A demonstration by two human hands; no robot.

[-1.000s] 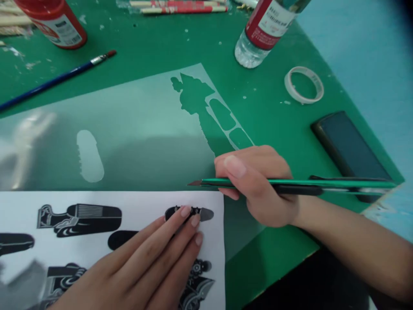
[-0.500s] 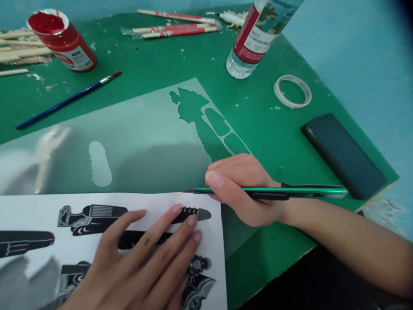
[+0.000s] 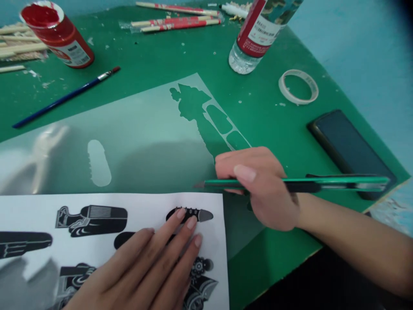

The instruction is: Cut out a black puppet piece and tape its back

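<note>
Flatly, the left hand (image 3: 142,267) lies on the printed paper (image 3: 148,217), fingers close together, fingertips over a dark striped figure near its right edge. Just beyond the paper's upper edge, the right hand (image 3: 258,185) pinches a green pen-shaped tool (image 3: 338,183) between thumb and fingers, its tip (a little blurred) pointing left above the translucent sheet (image 3: 145,120). That sheet reaches under the paper; shapes are cut through near its slanting right edge, and green shows in them. A wide band of table (image 3: 264,125) gives room between that edge and the tape ring (image 3: 298,101), while the phone (image 3: 351,150) sits close to the table's right edge, behind the tool's rear end. As for writing, the bottle (image 3: 254,41) wears a red and white label with a barcode, and the red jar (image 3: 63,38) has a white panel; both prints are too small to read.
</note>
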